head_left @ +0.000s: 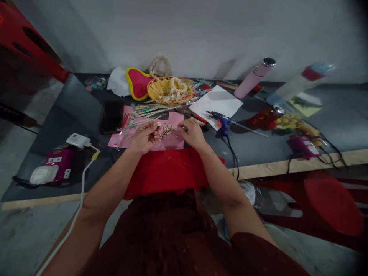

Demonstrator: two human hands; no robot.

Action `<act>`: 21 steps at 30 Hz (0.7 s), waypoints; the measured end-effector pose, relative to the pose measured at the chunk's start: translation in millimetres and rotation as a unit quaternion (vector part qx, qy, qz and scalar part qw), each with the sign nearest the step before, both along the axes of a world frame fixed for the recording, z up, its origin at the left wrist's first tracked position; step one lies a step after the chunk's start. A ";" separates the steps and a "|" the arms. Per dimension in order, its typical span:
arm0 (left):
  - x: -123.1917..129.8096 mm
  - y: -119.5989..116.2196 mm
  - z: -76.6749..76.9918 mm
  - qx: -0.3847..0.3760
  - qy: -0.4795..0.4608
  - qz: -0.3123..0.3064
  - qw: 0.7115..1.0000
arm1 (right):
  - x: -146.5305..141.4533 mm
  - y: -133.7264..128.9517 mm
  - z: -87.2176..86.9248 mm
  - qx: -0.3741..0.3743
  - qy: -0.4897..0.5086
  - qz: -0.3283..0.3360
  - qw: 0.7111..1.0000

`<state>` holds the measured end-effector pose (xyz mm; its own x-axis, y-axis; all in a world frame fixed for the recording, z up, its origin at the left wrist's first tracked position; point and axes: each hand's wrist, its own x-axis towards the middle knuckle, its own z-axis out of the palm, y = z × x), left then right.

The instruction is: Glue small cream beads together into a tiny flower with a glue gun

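On the pink paper sheet (176, 145) at the table's near edge, a small heap of short, pale, wood-like pieces (166, 131) is found between the two hands. A small pale piece (158, 124) is held between the thumb and fingers of the left hand (144, 137); its exact shape cannot be made out. The fingers of the right hand (193, 133) are drawn together beside the heap; whether anything is gripped in them cannot be told, though a small dark patch is seen there. The sheet is partly covered by both hands and by pale sticks with green marks (149, 110). The transparent bottle with a red and blue top (301, 82) is blurred, as are the red and yellow items near it. The red stool (333, 203) is cut off at the right edge.

The dark grey tabletop (83, 101) is edged in pale wood. A yellow woven basket (159, 90), a blue glue gun (220, 121), a white paper sheet (218, 101) and a pink cylindrical flask (253, 79) are borne on it. Behind, a plain grey wall (184, 34) is seen.
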<state>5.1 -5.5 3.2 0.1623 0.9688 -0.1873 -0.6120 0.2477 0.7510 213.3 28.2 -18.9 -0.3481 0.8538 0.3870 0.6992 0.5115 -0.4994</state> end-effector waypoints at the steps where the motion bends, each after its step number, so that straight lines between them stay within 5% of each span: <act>1: -0.5 0.3 0.2 0.001 -0.003 0.003 1.000 | -2.5 -1.2 -0.5 -0.008 -0.022 0.010 1.000; 13: 3.6 -2.3 5.0 0.025 0.002 -0.034 0.999 | -27.9 -20.3 7.0 -0.035 -0.191 -0.025 0.981; 21: 3.1 -3.5 2.7 0.039 0.008 -0.047 0.998 | -21.8 -13.9 5.6 -0.006 -0.098 -0.023 0.995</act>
